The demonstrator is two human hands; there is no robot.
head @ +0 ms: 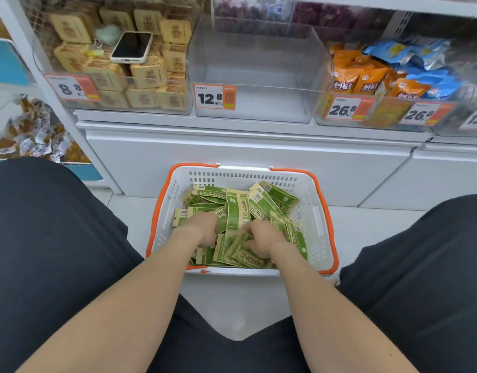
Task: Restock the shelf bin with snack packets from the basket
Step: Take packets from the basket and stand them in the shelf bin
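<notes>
Down between the knees, seen from the head camera, both bare hands are sunk into a white basket (pixel 319 211) with orange handles that stands on the pale floor. The left hand (pixel 202 228) lies palm-down with its fingers (pixel 209 240) curled into the heap of green snack packets (pixel 236 211); the fingertips are buried, so whether they actually pinch a packet cannot be told. The right hand (pixel 262 239) is likewise bent over the pile just beside the left, knuckles up, its fingers tucked under the wrappers, and its grip cannot be told either. More packets lie loose beyond both sets of fingers, towards the far wall of the basket, and a few sit under the wrists on the near side.

Well above and beyond the fingers, on the white shelf, stands a clear shelf bin (pixel 254 74) with nothing visible inside, a price tag (pixel 214 97) reading 12.8 on its front. To the left of it a bin holds tan packets (pixel 148 74), with a phone (pixel 132 47) lying face-up on top. To the right, another bin holds orange bags (pixel 363 76) and blue bags (pixel 409 53).
</notes>
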